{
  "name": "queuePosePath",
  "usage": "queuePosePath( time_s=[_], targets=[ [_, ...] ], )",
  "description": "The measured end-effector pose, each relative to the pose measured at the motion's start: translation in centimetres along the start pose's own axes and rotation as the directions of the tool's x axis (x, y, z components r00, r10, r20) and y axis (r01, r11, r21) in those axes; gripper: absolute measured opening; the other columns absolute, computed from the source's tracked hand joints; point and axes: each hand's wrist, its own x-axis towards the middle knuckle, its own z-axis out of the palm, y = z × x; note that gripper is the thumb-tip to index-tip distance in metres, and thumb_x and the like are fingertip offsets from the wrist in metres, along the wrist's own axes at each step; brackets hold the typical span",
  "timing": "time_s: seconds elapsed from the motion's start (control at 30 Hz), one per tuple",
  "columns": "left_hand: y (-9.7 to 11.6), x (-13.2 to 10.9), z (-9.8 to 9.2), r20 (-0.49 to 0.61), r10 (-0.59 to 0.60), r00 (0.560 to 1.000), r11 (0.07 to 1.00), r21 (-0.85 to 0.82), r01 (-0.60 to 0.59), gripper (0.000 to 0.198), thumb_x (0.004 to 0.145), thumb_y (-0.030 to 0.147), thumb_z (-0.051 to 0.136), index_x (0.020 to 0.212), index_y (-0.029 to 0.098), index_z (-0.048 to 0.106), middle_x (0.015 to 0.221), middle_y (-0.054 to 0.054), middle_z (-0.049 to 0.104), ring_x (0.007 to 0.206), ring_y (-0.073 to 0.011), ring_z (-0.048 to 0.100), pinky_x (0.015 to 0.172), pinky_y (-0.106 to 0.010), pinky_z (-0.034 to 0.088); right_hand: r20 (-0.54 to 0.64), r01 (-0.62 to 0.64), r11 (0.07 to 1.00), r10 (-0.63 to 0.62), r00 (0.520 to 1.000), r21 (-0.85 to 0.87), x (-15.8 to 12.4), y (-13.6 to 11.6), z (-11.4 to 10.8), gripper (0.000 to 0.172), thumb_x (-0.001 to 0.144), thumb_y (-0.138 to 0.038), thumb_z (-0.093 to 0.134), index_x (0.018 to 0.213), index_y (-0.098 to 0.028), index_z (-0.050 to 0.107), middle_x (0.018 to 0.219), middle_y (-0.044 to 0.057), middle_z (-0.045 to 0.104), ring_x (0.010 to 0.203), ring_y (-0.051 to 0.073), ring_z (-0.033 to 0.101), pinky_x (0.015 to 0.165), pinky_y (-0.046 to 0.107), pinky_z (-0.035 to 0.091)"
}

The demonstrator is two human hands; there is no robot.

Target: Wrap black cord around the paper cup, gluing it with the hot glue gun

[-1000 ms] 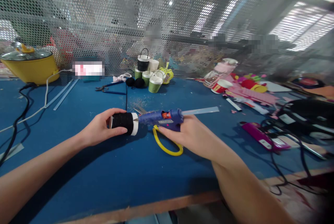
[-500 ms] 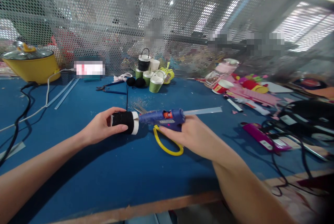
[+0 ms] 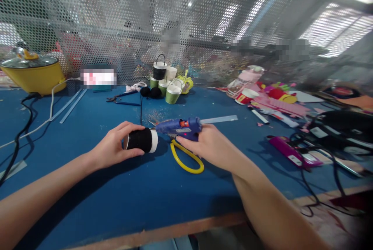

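Observation:
My left hand (image 3: 118, 143) is closed around a small paper cup (image 3: 140, 141) lying on its side, wrapped in black cord with a white rim facing right. In my right hand (image 3: 206, 141) is a blue hot glue gun (image 3: 180, 126), a clear glue stick (image 3: 220, 119) jutting from its back. The gun's nozzle points left and meets or nearly meets the cup's upper rim; I cannot tell which. Under the gun lie scissors with a yellow handle (image 3: 188, 162), their blades partly hidden. A black cord (image 3: 141, 112) runs from the cup back to black yarn balls (image 3: 150, 92).
Wrapped cups (image 3: 173, 94) stand at the back, with pliers (image 3: 124, 99) to their left. A yellow pot (image 3: 35, 75) and cables occupy the left. On the right are a pink bottle (image 3: 247, 79), craft scraps, a purple device (image 3: 291, 151) and a black bag (image 3: 340, 131).
The cup has shifted slightly right and down in my left hand, its rim turned a little. The glue gun has moved slightly left and up, its nozzle now at the rim's upper edge.

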Motion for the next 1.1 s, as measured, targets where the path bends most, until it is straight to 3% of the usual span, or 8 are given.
queuePosePath(
  time_s=[0.23, 0.37, 0.47, 0.67, 0.87, 0.97, 1.03, 1.1],
  targets=[
    [-0.1, 0.1, 0.0, 0.002, 0.060, 0.998, 0.998, 0.012, -0.060, 0.044, 0.075, 0.033, 0.061, 0.114, 0.019, 0.045, 0.111, -0.010, 0.050, 0.103, -0.0222, 0.050, 0.087, -0.035, 0.043, 0.093, -0.184, 0.954, 0.166, 0.982, 0.237, 1.0, 0.6, 0.0, 0.024, 0.072, -0.035, 0.055, 0.057, -0.018, 0.048, 0.040, -0.005, 0.047, 0.036, 0.009, 0.044, 0.041, 0.023, 0.036],
    [-0.3, 0.0, 0.1, -0.001, 0.076, 0.997, 0.997, 0.022, -0.075, 0.043, 0.076, 0.030, 0.060, 0.115, 0.021, 0.045, 0.115, -0.010, 0.047, 0.107, -0.0231, 0.049, 0.090, -0.038, 0.042, -0.008, -0.178, 0.894, 0.199, 0.980, 0.411, 3.1, 2.9, 0.4, 0.017, 0.069, -0.031, 0.060, 0.066, -0.016, 0.053, 0.052, -0.002, 0.054, 0.047, 0.009, 0.051, 0.049, 0.022, 0.042],
    [-0.3, 0.0, 0.1, -0.002, 0.081, 0.997, 0.996, 0.029, -0.081, 0.042, 0.076, 0.028, 0.060, 0.115, 0.021, 0.044, 0.116, -0.010, 0.046, 0.108, -0.0234, 0.048, 0.091, -0.039, 0.042, -0.064, -0.237, 0.918, 0.270, 0.961, 0.319, 5.4, 5.2, 1.2, 0.018, 0.075, -0.032, 0.054, 0.067, -0.015, 0.055, 0.065, 0.003, 0.062, 0.056, 0.009, 0.055, 0.057, 0.022, 0.045],
    [-0.5, -0.1, 0.3, 0.009, 0.097, 0.995, 0.995, 0.038, -0.097, 0.042, 0.076, 0.026, 0.059, 0.115, 0.022, 0.044, 0.118, -0.011, 0.045, 0.109, -0.0241, 0.047, 0.092, -0.041, 0.041, -0.103, -0.331, 0.937, 0.343, 0.934, 0.116, 8.3, 8.3, 2.7, 0.032, 0.076, -0.033, 0.054, 0.048, -0.017, 0.050, 0.044, 0.002, 0.049, 0.049, 0.015, 0.052, 0.050, 0.028, 0.039],
    [-0.3, -0.3, 0.5, 0.008, 0.109, 0.994, 0.994, 0.026, -0.109, 0.042, 0.076, 0.025, 0.059, 0.116, 0.024, 0.044, 0.118, -0.010, 0.045, 0.108, -0.0247, 0.047, 0.091, -0.042, 0.042, -0.105, -0.198, 0.977, 0.205, 0.973, 0.072, 7.9, 5.1, 2.9, 0.027, 0.077, -0.032, 0.055, 0.055, -0.015, 0.059, 0.065, 0.009, 0.058, 0.078, 0.021, 0.055, 0.065, 0.030, 0.038],
    [-0.2, -0.3, 0.4, 0.018, 0.131, 0.991, 0.991, 0.023, -0.132, 0.043, 0.077, 0.026, 0.059, 0.117, 0.024, 0.043, 0.118, -0.010, 0.044, 0.109, -0.0252, 0.047, 0.091, -0.042, 0.042, 0.075, -0.106, 0.982, 0.095, 0.993, 0.156, 7.6, 1.9, 3.6, 0.040, 0.079, -0.049, 0.047, 0.063, -0.017, 0.066, 0.067, 0.005, 0.063, 0.068, 0.015, 0.056, 0.063, 0.026, 0.039],
    [-0.2, -0.2, 0.4, 0.034, 0.152, 0.988, 0.988, 0.025, -0.153, 0.044, 0.077, 0.026, 0.059, 0.118, 0.025, 0.042, 0.118, -0.010, 0.043, 0.110, -0.0258, 0.045, 0.092, -0.043, 0.041, 0.281, -0.093, 0.942, -0.001, 0.960, 0.322, 7.3, 0.2, 4.4, 0.051, 0.080, -0.057, 0.037, 0.068, -0.018, 0.067, 0.068, 0.003, 0.064, 0.064, 0.013, 0.055, 0.060, 0.025, 0.040],
    [-0.1, -0.2, 0.4, 0.038, 0.165, 0.985, 0.985, 0.032, -0.167, 0.045, 0.077, 0.025, 0.059, 0.118, 0.025, 0.041, 0.118, -0.010, 0.040, 0.111, -0.0263, 0.044, 0.094, -0.045, 0.039, 0.353, -0.116, 0.876, -0.065, 0.933, 0.468, 7.2, -1.0, 5.2, 0.051, 0.078, -0.059, 0.039, 0.069, -0.016, 0.065, 0.065, 0.002, 0.062, 0.060, 0.011, 0.052, 0.057, 0.024, 0.038]
  ],
)
